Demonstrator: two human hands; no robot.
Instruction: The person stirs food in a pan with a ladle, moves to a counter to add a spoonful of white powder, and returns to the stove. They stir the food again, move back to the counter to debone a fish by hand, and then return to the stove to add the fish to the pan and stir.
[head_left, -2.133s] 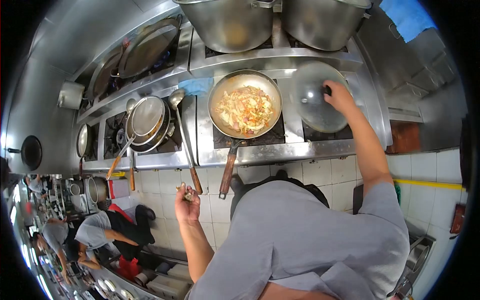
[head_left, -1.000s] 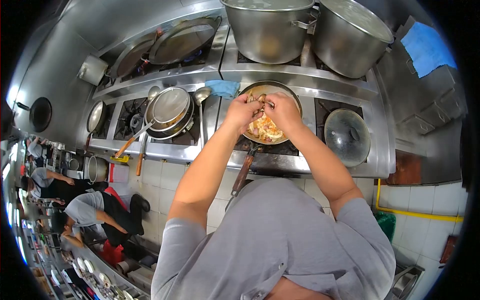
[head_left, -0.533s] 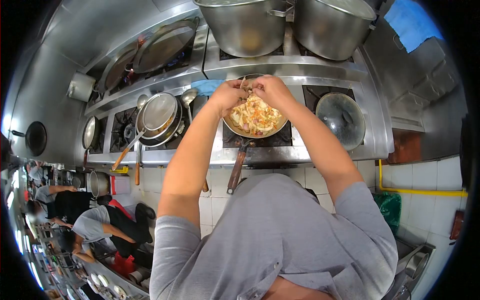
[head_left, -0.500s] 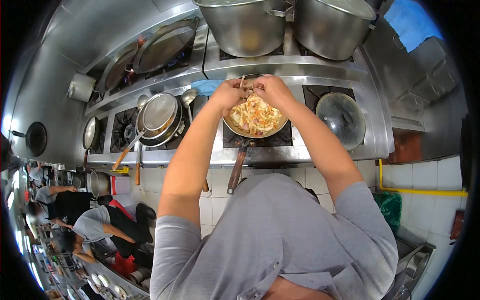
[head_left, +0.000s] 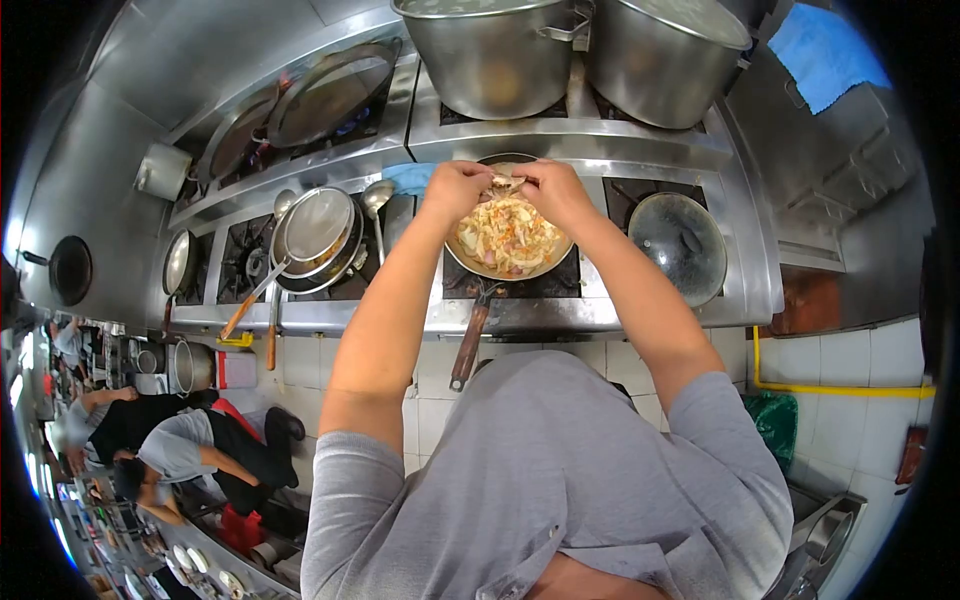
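A frying pan with a wooden handle (head_left: 470,345) sits on a front burner, filled with chopped pale and orange food (head_left: 512,236). Over the pan's far part, my left hand (head_left: 458,188) and my right hand (head_left: 554,188) face each other with fingers pinched. Between them they hold a small pale-brown piece of food (head_left: 505,184), too small to name exactly. The pan's far rim shows just beyond the fingertips.
Two large pots (head_left: 487,60) (head_left: 668,60) stand behind. Left are stacked strainers (head_left: 318,225), a ladle (head_left: 377,197) and a blue cloth (head_left: 412,178). A glass lid (head_left: 678,248) lies right. Co-workers (head_left: 180,445) are at lower left.
My hands have drawn slightly apart, and the piece between them now shows more plainly. The view has shifted slightly.
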